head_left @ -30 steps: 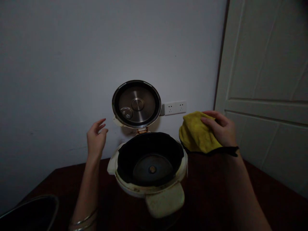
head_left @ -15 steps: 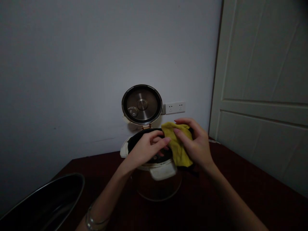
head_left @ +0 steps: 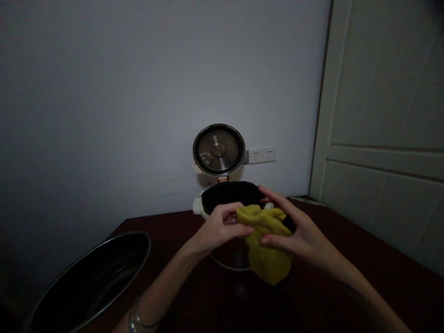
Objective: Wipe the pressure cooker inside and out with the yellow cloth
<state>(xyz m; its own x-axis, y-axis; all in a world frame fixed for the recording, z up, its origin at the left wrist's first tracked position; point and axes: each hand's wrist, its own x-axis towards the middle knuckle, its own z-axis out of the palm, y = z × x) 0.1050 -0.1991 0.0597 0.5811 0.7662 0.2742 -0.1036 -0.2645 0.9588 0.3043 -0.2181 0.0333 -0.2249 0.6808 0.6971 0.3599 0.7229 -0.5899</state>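
Note:
A yellow cloth (head_left: 268,249) hangs crumpled between my two hands, in front of the rice cooker (head_left: 198,205). My left hand (head_left: 222,229) pinches its upper left edge between thumb and fingers. My right hand (head_left: 298,231) grips it from the right, thumb on the near side and index finger stretched past the top. The cooker's round lid (head_left: 218,150) stands raised at the back, its metal inner side facing me. The cooker's inside is dark, and the cloth and hands hide much of its front.
A large black pot (head_left: 100,273) with a shiny rim lies at the left of the dark red table (head_left: 180,296). Behind are a pale wall and a white socket strip (head_left: 262,155). A white panelled door (head_left: 381,138) stands at the right.
The cloth has come down and nearer to me, away from the cooker's opening, and has folded differently. My left hand now pinches its edge. The view has shifted, putting the cooker farther right.

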